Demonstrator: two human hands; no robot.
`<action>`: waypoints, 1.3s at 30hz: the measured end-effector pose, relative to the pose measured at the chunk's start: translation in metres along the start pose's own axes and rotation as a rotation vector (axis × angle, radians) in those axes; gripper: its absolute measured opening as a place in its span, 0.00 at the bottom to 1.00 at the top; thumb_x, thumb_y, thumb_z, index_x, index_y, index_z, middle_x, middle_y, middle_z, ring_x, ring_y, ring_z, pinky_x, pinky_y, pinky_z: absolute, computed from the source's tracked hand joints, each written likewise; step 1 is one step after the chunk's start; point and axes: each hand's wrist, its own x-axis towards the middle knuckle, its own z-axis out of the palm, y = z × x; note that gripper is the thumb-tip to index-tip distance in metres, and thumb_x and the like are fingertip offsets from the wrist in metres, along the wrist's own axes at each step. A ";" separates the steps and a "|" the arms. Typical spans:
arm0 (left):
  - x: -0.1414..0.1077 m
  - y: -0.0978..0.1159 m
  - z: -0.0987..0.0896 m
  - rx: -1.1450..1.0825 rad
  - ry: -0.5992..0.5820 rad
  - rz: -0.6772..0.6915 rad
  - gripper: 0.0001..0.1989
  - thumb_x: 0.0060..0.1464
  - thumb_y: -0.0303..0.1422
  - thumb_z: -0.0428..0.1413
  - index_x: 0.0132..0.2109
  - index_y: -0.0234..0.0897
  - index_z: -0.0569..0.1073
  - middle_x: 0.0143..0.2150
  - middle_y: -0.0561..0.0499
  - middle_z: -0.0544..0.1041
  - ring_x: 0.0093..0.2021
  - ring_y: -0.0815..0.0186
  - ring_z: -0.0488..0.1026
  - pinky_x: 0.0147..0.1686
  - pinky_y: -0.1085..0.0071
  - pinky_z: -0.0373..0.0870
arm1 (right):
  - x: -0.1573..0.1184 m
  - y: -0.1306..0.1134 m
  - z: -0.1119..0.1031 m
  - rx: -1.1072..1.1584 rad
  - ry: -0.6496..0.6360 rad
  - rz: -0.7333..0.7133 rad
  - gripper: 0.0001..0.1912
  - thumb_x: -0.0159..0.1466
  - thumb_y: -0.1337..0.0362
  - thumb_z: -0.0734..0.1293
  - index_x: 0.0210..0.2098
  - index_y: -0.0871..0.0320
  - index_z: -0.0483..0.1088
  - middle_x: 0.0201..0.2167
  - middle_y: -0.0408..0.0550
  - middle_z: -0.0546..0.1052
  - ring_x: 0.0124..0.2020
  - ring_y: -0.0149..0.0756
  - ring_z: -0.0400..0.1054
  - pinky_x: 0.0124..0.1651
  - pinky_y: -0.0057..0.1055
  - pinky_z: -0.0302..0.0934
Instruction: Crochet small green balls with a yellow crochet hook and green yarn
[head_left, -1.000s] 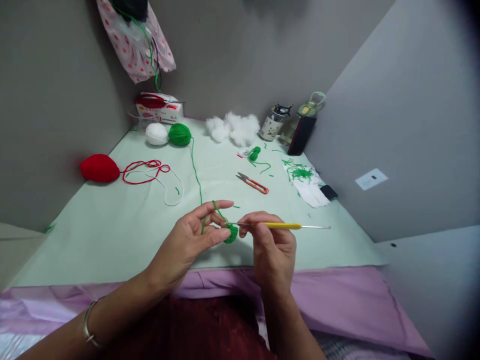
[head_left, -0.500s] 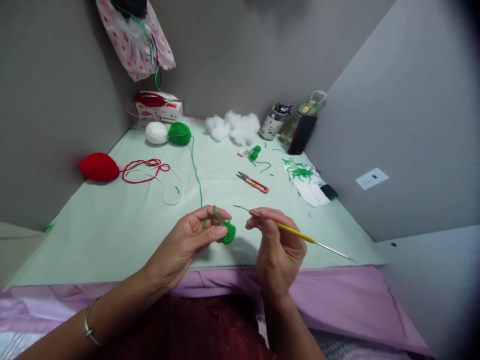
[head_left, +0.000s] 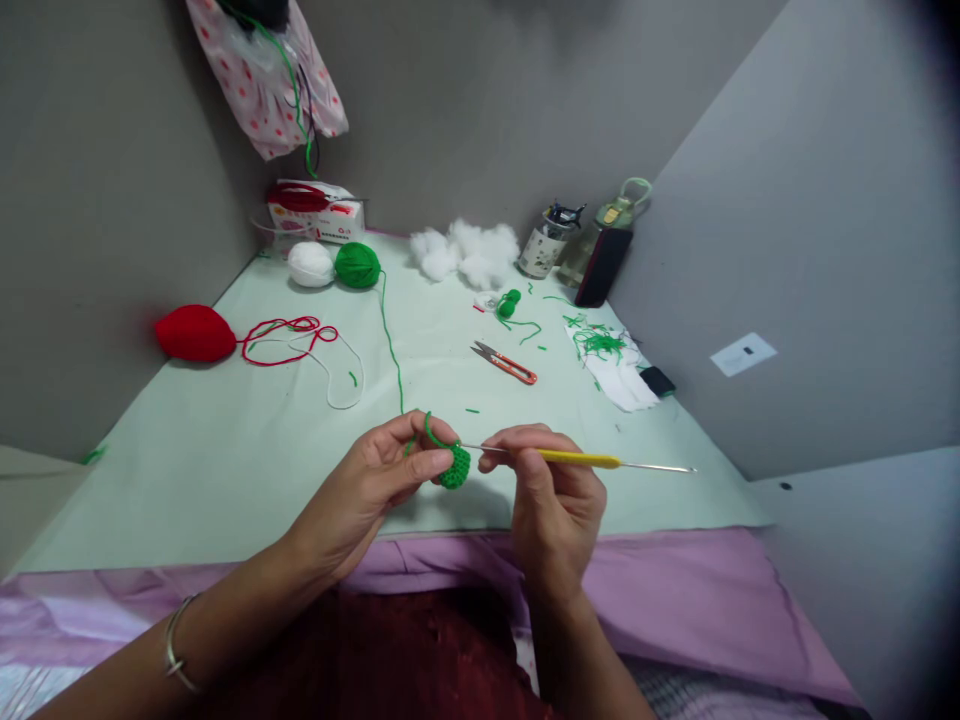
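Observation:
My left hand (head_left: 397,465) pinches a small green crochet piece (head_left: 454,468) between thumb and fingers. A strand of green yarn (head_left: 392,345) loops over the index finger and runs back to the green yarn ball (head_left: 358,265). In my right hand (head_left: 551,490) is a crochet hook (head_left: 581,458) with a yellow handle, held like a pencil. Its thin metal tip meets the upper edge of the green piece; whether it sits inside a stitch I cannot tell. The hook's other metal end points right.
Orange-handled thread snips (head_left: 504,363) lie beyond my hands. Farther back are white stuffing (head_left: 465,253), a white yarn ball (head_left: 310,264) and a small green crocheted piece (head_left: 509,303). Red yarn (head_left: 196,333) lies left; green scraps (head_left: 602,343) on white paper, a phone (head_left: 604,268) and a bottle (head_left: 581,256) stand right.
My right hand has brought the hook leftward and tilted it nearly level, so its tip now reaches the crochet piece. The left hand has barely moved.

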 end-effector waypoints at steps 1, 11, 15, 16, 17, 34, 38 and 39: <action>0.000 0.000 0.000 0.000 0.000 0.001 0.12 0.53 0.39 0.71 0.39 0.40 0.79 0.31 0.56 0.71 0.30 0.70 0.57 0.30 0.70 0.49 | 0.000 0.000 0.000 -0.006 0.001 -0.003 0.10 0.72 0.69 0.66 0.42 0.51 0.81 0.34 0.43 0.81 0.32 0.31 0.76 0.37 0.33 0.71; 0.000 -0.001 -0.001 0.035 0.006 0.049 0.11 0.55 0.39 0.70 0.39 0.40 0.79 0.33 0.54 0.72 0.33 0.68 0.61 0.33 0.69 0.53 | 0.000 -0.003 0.000 -0.038 -0.001 -0.007 0.10 0.72 0.67 0.66 0.41 0.51 0.80 0.33 0.44 0.81 0.31 0.32 0.75 0.36 0.35 0.71; 0.000 -0.001 0.000 0.057 0.024 0.051 0.11 0.55 0.41 0.69 0.38 0.40 0.80 0.31 0.54 0.71 0.32 0.67 0.59 0.31 0.69 0.51 | 0.000 -0.004 0.000 -0.065 -0.009 -0.013 0.10 0.72 0.68 0.66 0.41 0.51 0.80 0.33 0.44 0.81 0.32 0.33 0.75 0.37 0.36 0.72; 0.000 -0.001 0.000 0.061 0.029 0.050 0.11 0.55 0.42 0.69 0.37 0.40 0.80 0.30 0.54 0.70 0.31 0.68 0.58 0.31 0.69 0.51 | 0.000 -0.004 0.000 -0.063 -0.010 -0.015 0.10 0.72 0.68 0.66 0.41 0.51 0.80 0.33 0.44 0.81 0.32 0.33 0.75 0.37 0.35 0.72; 0.001 0.000 0.001 0.063 0.035 0.051 0.11 0.55 0.42 0.69 0.37 0.40 0.80 0.30 0.55 0.69 0.31 0.68 0.57 0.30 0.69 0.51 | 0.000 -0.004 0.001 -0.057 -0.011 -0.017 0.10 0.72 0.68 0.66 0.41 0.50 0.80 0.33 0.43 0.81 0.32 0.32 0.75 0.37 0.35 0.71; 0.001 -0.002 0.000 0.111 0.042 0.120 0.08 0.57 0.39 0.69 0.40 0.41 0.83 0.35 0.53 0.76 0.39 0.63 0.68 0.43 0.67 0.62 | -0.002 -0.010 0.002 -0.104 -0.029 -0.094 0.10 0.72 0.68 0.66 0.43 0.51 0.80 0.34 0.45 0.81 0.33 0.34 0.75 0.35 0.34 0.72; 0.001 -0.002 0.000 0.130 0.056 0.122 0.08 0.56 0.39 0.70 0.39 0.41 0.84 0.35 0.52 0.76 0.39 0.63 0.69 0.43 0.66 0.63 | -0.004 -0.011 0.002 -0.127 -0.024 -0.116 0.11 0.72 0.70 0.66 0.43 0.50 0.80 0.36 0.44 0.82 0.34 0.33 0.75 0.36 0.34 0.72; 0.001 -0.001 0.000 0.126 0.058 0.127 0.08 0.55 0.39 0.70 0.38 0.41 0.83 0.35 0.53 0.76 0.39 0.63 0.69 0.43 0.66 0.63 | -0.004 -0.011 0.001 -0.130 -0.027 -0.118 0.11 0.72 0.70 0.66 0.43 0.50 0.80 0.36 0.44 0.82 0.34 0.33 0.75 0.36 0.34 0.72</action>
